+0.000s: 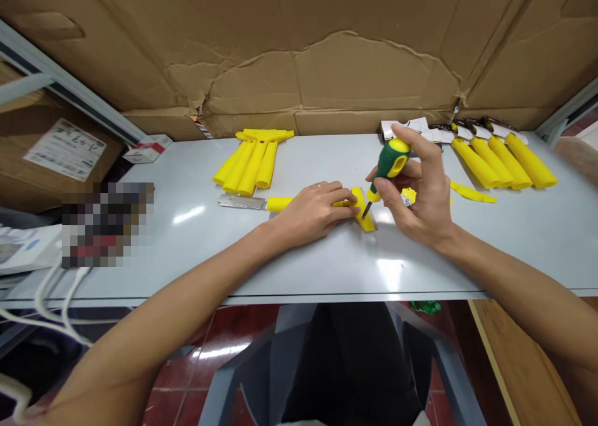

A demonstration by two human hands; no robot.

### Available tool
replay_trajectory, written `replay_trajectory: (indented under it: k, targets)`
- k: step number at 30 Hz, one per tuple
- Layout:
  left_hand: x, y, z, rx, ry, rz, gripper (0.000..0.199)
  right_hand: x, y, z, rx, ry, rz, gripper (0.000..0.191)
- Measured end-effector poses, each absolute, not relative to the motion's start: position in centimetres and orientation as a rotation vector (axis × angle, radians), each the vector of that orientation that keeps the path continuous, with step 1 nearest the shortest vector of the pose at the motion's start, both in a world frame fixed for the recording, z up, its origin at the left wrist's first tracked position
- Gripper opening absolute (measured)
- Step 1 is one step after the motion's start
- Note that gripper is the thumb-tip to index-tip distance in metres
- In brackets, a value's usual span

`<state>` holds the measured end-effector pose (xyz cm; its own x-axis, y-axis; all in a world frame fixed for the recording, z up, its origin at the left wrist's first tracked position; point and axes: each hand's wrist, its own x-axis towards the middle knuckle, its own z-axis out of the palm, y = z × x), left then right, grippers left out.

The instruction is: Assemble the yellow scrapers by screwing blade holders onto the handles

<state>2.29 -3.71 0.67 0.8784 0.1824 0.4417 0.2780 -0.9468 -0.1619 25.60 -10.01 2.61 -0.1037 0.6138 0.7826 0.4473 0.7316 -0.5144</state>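
My right hand (426, 198) grips a screwdriver (387, 164) with a green and yellow handle, tilted, its tip down on the yellow T-shaped head of a scraper (366, 222). Flat on the table, my left hand (311, 213) is closed over the scraper beside that head and hides its middle. A yellow handle (279, 204) with a metal blade (243, 202) sticks out to the left from under this hand; whether it is one piece with the head I cannot tell. Just behind my right hand lies a thin yellow strip (474, 193).
Several yellow T-headed scraper handles (247, 164) lie at the back left. At the back right lie several yellow-handled tools (509, 161) with white labels. A small red-and-white box (148, 149) stands near the left corner. Cardboard (299, 77) backs the grey table (187, 270).
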Motion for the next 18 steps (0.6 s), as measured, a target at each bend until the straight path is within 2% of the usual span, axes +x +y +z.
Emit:
replay_trajectory:
  k: [5, 8, 12, 18]
  targets:
    - [2.2, -3.7, 0.7, -2.829, -0.361, -0.600, 0.021, 25.8, -9.8, 4.3, -0.722, -1.478, 0.096, 0.054]
    - [2.2, -3.7, 0.7, -2.834, -0.376, -0.579, 0.023, 26.4, -9.2, 4.6, -0.654, -1.483, 0.237, 0.053]
    - [2.2, -3.7, 0.9, -2.842, -0.372, -0.583, 0.026, 27.2, -8.5, 3.7, -0.672, -1.695, 0.485, 0.062]
    - [2.2, -3.7, 0.9, -2.848, -0.375, -0.566, 0.025, 27.7, -8.2, 3.2, -0.697, -1.746, 0.565, 0.071]
